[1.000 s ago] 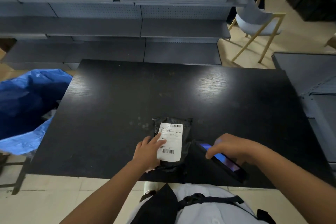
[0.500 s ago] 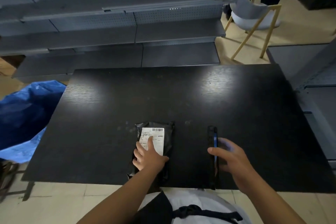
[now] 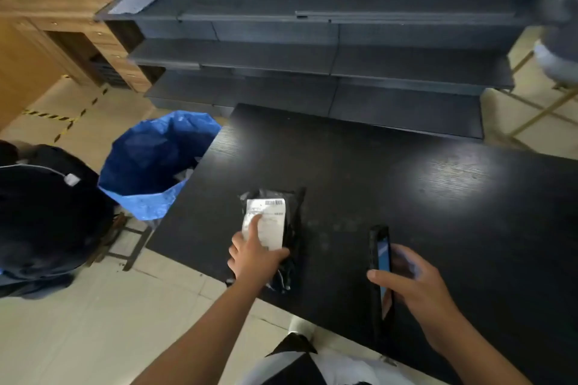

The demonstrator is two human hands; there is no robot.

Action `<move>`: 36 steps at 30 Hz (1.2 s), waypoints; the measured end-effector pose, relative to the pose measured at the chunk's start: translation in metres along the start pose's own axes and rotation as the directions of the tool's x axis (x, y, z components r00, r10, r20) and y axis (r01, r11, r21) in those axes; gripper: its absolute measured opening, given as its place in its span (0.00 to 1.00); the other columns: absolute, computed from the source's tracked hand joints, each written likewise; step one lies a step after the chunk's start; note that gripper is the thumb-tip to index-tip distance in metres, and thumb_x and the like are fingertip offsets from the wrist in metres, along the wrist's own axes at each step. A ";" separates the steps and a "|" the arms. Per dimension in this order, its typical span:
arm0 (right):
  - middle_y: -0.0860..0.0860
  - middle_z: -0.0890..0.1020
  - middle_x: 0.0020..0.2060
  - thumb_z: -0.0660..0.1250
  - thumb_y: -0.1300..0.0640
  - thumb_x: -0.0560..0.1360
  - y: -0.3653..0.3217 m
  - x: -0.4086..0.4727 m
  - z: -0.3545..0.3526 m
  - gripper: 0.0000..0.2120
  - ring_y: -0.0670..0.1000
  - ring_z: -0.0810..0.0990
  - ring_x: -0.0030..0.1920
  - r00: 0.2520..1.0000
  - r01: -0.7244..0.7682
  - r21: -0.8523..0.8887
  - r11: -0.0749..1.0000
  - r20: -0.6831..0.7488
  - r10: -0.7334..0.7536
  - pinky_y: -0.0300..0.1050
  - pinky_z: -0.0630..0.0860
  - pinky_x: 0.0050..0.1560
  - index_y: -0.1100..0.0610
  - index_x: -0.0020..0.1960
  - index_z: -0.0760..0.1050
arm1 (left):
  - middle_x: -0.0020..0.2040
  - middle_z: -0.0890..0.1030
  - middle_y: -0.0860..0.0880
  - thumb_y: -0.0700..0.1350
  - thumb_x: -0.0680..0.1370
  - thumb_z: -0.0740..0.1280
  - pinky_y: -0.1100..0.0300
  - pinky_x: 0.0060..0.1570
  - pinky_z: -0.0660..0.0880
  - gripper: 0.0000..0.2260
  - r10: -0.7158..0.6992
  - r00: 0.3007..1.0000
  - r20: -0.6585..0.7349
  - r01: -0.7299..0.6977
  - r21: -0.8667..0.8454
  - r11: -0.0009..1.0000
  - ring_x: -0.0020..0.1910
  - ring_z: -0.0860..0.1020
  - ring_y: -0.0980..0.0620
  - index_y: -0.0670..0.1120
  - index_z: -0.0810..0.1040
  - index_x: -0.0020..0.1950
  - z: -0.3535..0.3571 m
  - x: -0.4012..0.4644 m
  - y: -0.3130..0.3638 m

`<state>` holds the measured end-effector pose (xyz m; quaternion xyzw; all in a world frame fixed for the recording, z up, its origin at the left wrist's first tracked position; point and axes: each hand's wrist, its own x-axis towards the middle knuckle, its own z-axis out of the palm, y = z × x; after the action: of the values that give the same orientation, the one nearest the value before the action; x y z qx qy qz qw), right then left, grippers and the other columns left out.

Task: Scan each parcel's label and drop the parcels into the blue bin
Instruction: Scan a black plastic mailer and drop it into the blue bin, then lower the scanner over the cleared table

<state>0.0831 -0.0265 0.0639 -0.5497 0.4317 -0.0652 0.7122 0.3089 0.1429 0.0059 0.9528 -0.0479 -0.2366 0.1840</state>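
Observation:
A black plastic parcel (image 3: pixel 292 219) with a white barcode label (image 3: pixel 273 222) lies on the black table (image 3: pixel 375 184) near its front edge. My left hand (image 3: pixel 253 255) grips the parcel's near end, the index finger stretched over the label and the thumb across the bag. My right hand (image 3: pixel 416 287) holds a dark phone (image 3: pixel 382 262) on edge above the table, its lit screen facing right. The blue bin (image 3: pixel 150 166), an open blue bag, stands on the floor off the table's left edge.
Empty grey metal shelves (image 3: pixel 312 56) run behind the table. A dark bag or garment (image 3: pixel 47 212) sits at the far left beside the bin. A chair with yellow legs (image 3: pixel 550 97) stands at the right. Wooden cabinets (image 3: pixel 47 40) fill the upper left.
The view has swung left, bringing the blue bin into full sight. My left hand stays on the parcel. The phone was turned from flat over the label to on edge, away from the parcel.

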 end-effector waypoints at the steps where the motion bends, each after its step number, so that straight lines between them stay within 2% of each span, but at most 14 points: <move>1: 0.51 0.83 0.60 0.81 0.58 0.68 -0.002 0.008 0.013 0.29 0.55 0.81 0.61 1.000 0.000 -0.020 1.000 0.022 0.001 0.62 0.79 0.63 0.52 0.68 0.77 | 0.73 0.63 0.44 0.58 0.67 0.76 0.41 0.70 0.62 0.45 -0.019 0.999 -0.051 0.017 -0.035 0.999 0.70 0.64 0.38 0.65 0.52 0.77 -0.027 0.020 -0.005; 4: 0.52 0.82 0.62 0.82 0.57 0.66 -0.018 0.020 0.053 0.34 0.57 0.81 0.62 0.998 0.044 -0.081 0.996 0.057 -0.039 0.64 0.78 0.64 0.52 0.70 0.76 | 0.76 0.61 0.41 0.55 0.68 0.77 0.41 0.72 0.58 0.45 0.003 0.981 -0.193 -0.011 -0.037 0.999 0.74 0.61 0.37 0.63 0.55 0.78 -0.119 0.088 -0.010; 8: 0.49 0.82 0.61 0.84 0.52 0.61 -0.031 0.030 0.090 0.40 0.53 0.80 0.62 0.989 0.091 -0.128 0.988 0.126 -0.075 0.55 0.78 0.59 0.51 0.71 0.75 | 0.83 0.46 0.43 0.58 0.70 0.76 0.40 0.77 0.47 0.44 0.032 0.967 -0.254 0.009 0.159 0.987 0.81 0.46 0.40 0.62 0.54 0.80 -0.227 0.182 -0.008; 10: 0.48 0.83 0.62 0.87 0.41 0.51 -0.027 0.036 0.100 0.50 0.54 0.81 0.63 0.991 0.084 -0.117 0.990 0.113 -0.070 0.59 0.78 0.63 0.49 0.70 0.76 | 0.81 0.56 0.42 0.55 0.73 0.73 0.41 0.76 0.55 0.37 0.064 0.957 -0.283 -0.043 0.079 0.996 0.79 0.56 0.38 0.58 0.61 0.78 -0.250 0.209 -0.002; 12: 0.48 0.83 0.63 0.85 0.32 0.43 -0.023 0.038 0.106 0.59 0.55 0.80 0.65 0.995 0.086 -0.127 0.988 0.052 -0.080 0.62 0.77 0.66 0.48 0.71 0.76 | 0.70 0.74 0.42 0.47 0.76 0.69 0.44 0.67 0.69 0.26 0.189 0.949 -0.253 -0.211 -0.062 0.975 0.68 0.72 0.39 0.51 0.69 0.74 -0.243 0.218 0.007; 15: 0.49 0.82 0.65 0.83 0.29 0.40 -0.015 0.038 0.105 0.62 0.54 0.80 0.66 0.996 0.075 -0.100 0.992 -0.041 -0.080 0.63 0.76 0.68 0.49 0.72 0.75 | 0.60 0.80 0.43 0.42 0.76 0.70 0.52 0.58 0.76 0.20 0.348 0.936 0.059 -0.343 -0.085 0.936 0.57 0.79 0.44 0.45 0.74 0.68 -0.183 0.202 0.014; 16: 0.49 0.82 0.65 0.83 0.28 0.40 -0.013 0.036 0.102 0.63 0.54 0.80 0.66 0.993 0.081 -0.096 0.992 -0.081 -0.089 0.62 0.76 0.68 0.49 0.72 0.76 | 0.61 0.81 0.42 0.41 0.76 0.72 0.54 0.57 0.77 0.21 0.362 0.904 0.229 -0.354 -0.077 0.932 0.55 0.80 0.45 0.44 0.75 0.69 -0.156 0.192 0.014; 18: 0.48 0.82 0.64 0.83 0.30 0.42 -0.013 0.028 0.098 0.60 0.54 0.79 0.66 0.985 0.077 -0.072 0.994 -0.150 -0.087 0.61 0.76 0.67 0.49 0.71 0.76 | 0.61 0.81 0.43 0.43 0.77 0.74 0.60 0.56 0.74 0.22 0.374 0.755 0.539 -0.437 -0.013 0.900 0.54 0.79 0.48 0.44 0.75 0.70 -0.101 0.164 0.018; 21: 0.49 0.83 0.59 0.85 0.51 0.61 -0.010 0.015 0.085 0.38 0.49 0.82 0.59 0.965 0.084 0.025 0.996 -0.250 -0.075 0.49 0.80 0.60 0.53 0.68 0.78 | 0.62 0.80 0.48 0.46 0.77 0.73 0.59 0.62 0.74 0.21 0.388 0.543 0.745 -0.561 -0.022 0.827 0.60 0.79 0.50 0.48 0.76 0.70 -0.028 0.112 0.032; 23: 0.48 0.84 0.58 0.84 0.56 0.65 -0.005 0.003 0.073 0.32 0.48 0.82 0.58 0.945 0.051 0.042 0.998 -0.325 -0.034 0.48 0.80 0.59 0.53 0.67 0.78 | 0.60 0.79 0.49 0.46 0.77 0.73 0.56 0.62 0.75 0.20 0.417 0.447 0.792 -0.595 -0.085 0.799 0.60 0.79 0.51 0.49 0.76 0.69 0.011 0.076 0.047; 27: 0.48 0.83 0.61 0.81 0.40 0.53 0.015 -0.027 0.042 0.44 0.51 0.81 0.62 0.866 0.000 0.082 0.997 -0.498 0.041 0.57 0.78 0.65 0.49 0.68 0.78 | 0.63 0.79 0.51 0.48 0.79 0.70 0.58 0.60 0.75 0.19 0.407 0.287 0.867 -0.680 -0.115 0.724 0.60 0.78 0.53 0.54 0.75 0.70 0.059 0.015 0.072; 30: 0.50 0.84 0.60 0.80 0.42 0.56 0.031 -0.048 0.018 0.40 0.53 0.82 0.60 0.802 0.002 0.162 0.987 -0.590 0.095 0.56 0.81 0.61 0.50 0.67 0.78 | 0.64 0.79 0.52 0.48 0.79 0.69 0.59 0.62 0.74 0.18 0.369 0.180 0.912 -0.742 -0.121 0.659 0.61 0.78 0.54 0.54 0.75 0.69 0.082 -0.014 0.082; 33: 0.50 0.84 0.59 0.81 0.48 0.64 0.051 -0.068 -0.009 0.33 0.54 0.83 0.58 0.754 0.001 0.205 0.979 -0.644 0.134 0.48 0.80 0.49 0.51 0.67 0.77 | 0.63 0.79 0.53 0.48 0.79 0.69 0.60 0.61 0.74 0.18 0.361 0.149 0.921 -0.786 -0.111 0.609 0.60 0.78 0.56 0.55 0.75 0.69 0.101 -0.028 0.093; 36: 0.50 0.83 0.58 0.80 0.55 0.70 0.065 -0.083 -0.042 0.26 0.52 0.82 0.57 0.722 -0.018 0.209 0.978 -0.674 0.157 0.44 0.78 0.45 0.51 0.66 0.76 | 0.61 0.79 0.53 0.48 0.79 0.69 0.62 0.59 0.75 0.18 0.373 0.156 0.914 -0.805 -0.101 0.584 0.58 0.78 0.56 0.54 0.76 0.69 0.117 -0.041 0.108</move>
<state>-0.0218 0.0154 0.0538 -0.3956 0.6817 -0.2705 0.5529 0.2172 0.0120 -0.0322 0.5950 -0.5633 -0.5733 0.0031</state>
